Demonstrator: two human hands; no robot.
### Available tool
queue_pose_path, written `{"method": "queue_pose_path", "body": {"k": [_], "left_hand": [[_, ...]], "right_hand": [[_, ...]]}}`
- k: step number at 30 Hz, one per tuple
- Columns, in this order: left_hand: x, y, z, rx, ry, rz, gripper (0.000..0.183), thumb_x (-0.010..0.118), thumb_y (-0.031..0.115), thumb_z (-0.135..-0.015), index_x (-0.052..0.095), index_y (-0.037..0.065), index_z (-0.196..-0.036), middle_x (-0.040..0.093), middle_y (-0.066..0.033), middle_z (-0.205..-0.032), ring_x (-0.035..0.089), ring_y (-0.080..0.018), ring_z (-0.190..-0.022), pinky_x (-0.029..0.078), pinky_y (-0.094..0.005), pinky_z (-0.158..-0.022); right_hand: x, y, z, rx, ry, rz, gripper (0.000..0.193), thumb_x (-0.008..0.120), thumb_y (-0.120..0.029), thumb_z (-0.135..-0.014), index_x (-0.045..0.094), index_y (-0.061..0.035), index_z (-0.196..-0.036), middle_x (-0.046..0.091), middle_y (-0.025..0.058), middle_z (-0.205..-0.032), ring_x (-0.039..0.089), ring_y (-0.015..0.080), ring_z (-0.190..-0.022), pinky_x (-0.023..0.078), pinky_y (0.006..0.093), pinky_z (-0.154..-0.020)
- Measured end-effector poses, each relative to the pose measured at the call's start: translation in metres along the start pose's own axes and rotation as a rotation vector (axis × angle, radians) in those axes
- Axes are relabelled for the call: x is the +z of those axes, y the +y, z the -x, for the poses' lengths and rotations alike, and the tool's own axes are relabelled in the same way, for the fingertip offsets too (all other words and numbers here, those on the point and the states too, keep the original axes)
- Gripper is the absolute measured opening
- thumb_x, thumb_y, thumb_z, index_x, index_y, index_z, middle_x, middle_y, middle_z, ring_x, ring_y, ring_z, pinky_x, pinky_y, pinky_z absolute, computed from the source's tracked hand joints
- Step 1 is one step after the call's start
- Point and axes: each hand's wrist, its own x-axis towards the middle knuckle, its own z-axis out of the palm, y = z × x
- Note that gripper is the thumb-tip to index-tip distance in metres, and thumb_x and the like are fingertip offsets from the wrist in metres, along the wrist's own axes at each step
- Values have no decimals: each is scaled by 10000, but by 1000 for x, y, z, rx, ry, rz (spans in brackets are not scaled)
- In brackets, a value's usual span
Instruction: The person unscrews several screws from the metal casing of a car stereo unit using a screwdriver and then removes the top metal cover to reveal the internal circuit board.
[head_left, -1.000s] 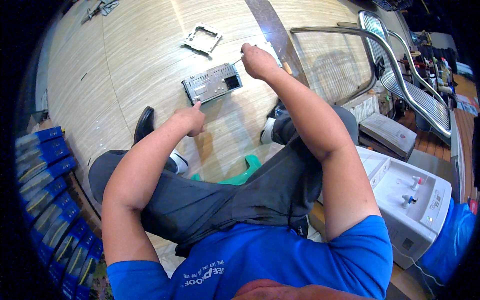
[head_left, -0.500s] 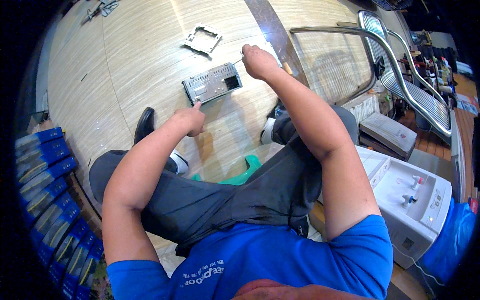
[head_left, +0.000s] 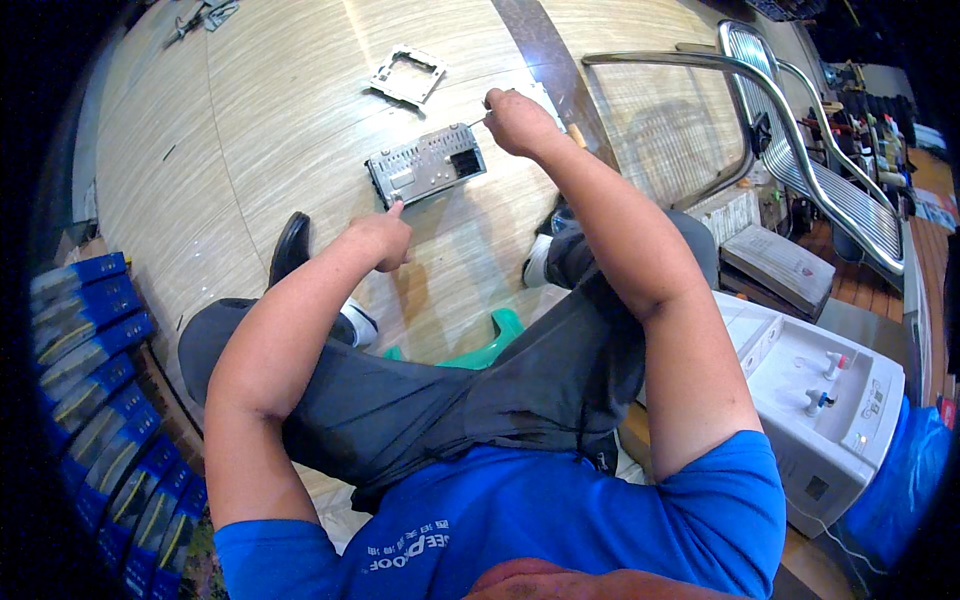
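while almost nothing has shifted over the last second, work on the silver car stereo seems at the same step. it lies on the tiled floor. the left hand points at its near left corner, 1 finger touching; whether the others are curled, i cannot tell. the right hand grips a slim shaft reaching toward the far right corner. a pale rectangular frame lies just beyond.
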Motion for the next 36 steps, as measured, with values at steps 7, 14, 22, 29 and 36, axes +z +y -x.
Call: {"method": "queue_pose_path", "body": {"k": [7, 14, 22, 29, 36], "left_hand": [[1, 0, 1, -9, 14, 7, 432, 612, 359, -950, 616, 126, -1314, 156, -142, -1630, 581, -327, -1236, 516, -478, -946], [-2, -1, 3, 3, -12, 4, 535, 627, 396, -932, 528, 124, -1382, 166, -182, -1618, 551, -363, -1257, 489, -470, -992], [4, -3, 0, -2, 19, 0, 436, 623, 372, -941, 621, 128, -1303, 169, -142, -1627, 587, -328, -1225, 521, -477, -935], [3, -1, -3, -9, 16, 5, 446, 616, 373, -946, 606, 133, -1322, 149, -137, -1633, 575, -327, -1242, 512, -482, -947], [-1, 1, 1, -13, 6, 5, 457, 598, 377, -958, 589, 125, -1340, 143, -138, -1635, 564, -332, -1257, 504, -487, -962]], "right_hand": [[-3, -5, 0, -3, -46, 55, 246, 587, -226, -944, 590, -1, -1043, 674, 222, -1039, 668, 363, -993, 542, 447, -841], [4, -1, -3, 31, 7, 5, 250, 569, -232, -944, 593, 11, -1000, 675, 243, -962, 654, 399, -963, 521, 482, -839], [-3, -5, -4, -11, -66, 92, 181, 519, -81, -903, 608, 12, -1031, 676, 237, -1053, 675, 366, -996, 555, 448, -837], [-7, -5, -1, 4, -76, 63, 172, 521, -51, -885, 614, 8, -1017, 683, 239, -1032, 673, 364, -1001, 552, 449, -838], [-5, -6, 0, -36, -76, 85, 159, 533, -54, -879, 620, 6, -997, 690, 230, -1010, 675, 364, -994, 553, 452, -821]]}}
